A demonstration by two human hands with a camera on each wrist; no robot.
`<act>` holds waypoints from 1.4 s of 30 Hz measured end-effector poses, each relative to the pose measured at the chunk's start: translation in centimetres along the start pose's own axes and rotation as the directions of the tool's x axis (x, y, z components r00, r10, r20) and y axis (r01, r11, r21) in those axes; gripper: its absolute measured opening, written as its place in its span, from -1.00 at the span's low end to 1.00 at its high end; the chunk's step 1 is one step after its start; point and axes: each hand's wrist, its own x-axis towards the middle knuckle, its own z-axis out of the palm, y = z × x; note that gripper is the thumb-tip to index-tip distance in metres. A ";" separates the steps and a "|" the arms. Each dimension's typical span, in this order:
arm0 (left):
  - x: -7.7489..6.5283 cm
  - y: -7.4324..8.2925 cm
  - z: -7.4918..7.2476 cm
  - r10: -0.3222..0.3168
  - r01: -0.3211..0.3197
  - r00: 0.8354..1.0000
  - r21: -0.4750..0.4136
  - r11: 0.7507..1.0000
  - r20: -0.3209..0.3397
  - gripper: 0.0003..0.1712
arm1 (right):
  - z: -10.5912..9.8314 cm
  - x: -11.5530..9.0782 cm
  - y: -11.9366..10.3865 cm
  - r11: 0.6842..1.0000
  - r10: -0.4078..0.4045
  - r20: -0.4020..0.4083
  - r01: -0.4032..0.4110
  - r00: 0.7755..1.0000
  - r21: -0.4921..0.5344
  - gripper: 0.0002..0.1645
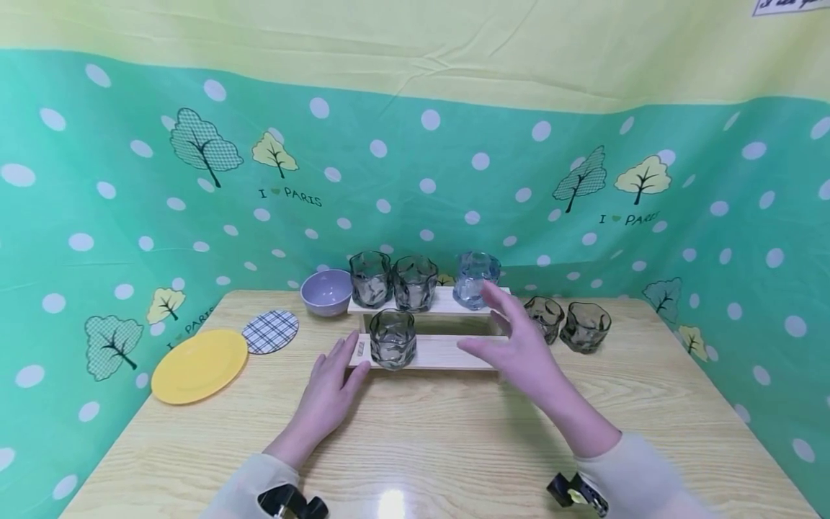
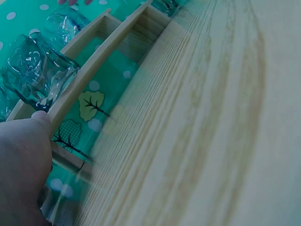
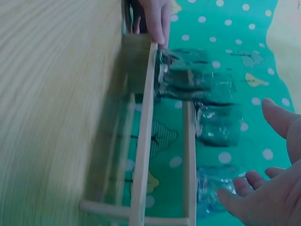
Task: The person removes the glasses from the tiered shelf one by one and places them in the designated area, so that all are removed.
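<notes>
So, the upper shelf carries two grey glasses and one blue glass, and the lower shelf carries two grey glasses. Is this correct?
Not quite: the lower shelf carries only one grey glass, as the head view shows. The upper shelf is as you describe it.

Right grip near a glass on the wooden shelf

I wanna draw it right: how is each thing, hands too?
Wooden rack: standing
Dark glasses: upright, three on rack, two off
Blue glass: upright, on rack
Purple bowl: upright
Yellow plate: lying flat
Checked mat: lying flat
Left hand: touching the rack
Right hand: open, empty
</notes>
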 end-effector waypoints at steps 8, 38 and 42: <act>-0.1 0.0 0.0 0.000 0.000 1.000 0.000 1.000 -0.005 -0.19 | 2.4 0.5 -0.2 1.000 0.031 0.067 -0.031 0.997 0.000 0.32; 0.0 0.2 0.0 0.001 -0.001 1.000 0.024 1.000 -0.010 -0.19 | 8.2 2.5 1.5 1.000 0.013 0.190 -0.018 0.982 0.025 0.31; 0.0 0.2 0.0 0.001 -0.001 1.000 0.020 1.000 -0.012 -0.19 | 8.6 2.8 1.8 0.999 0.018 0.198 -0.026 0.980 0.037 0.30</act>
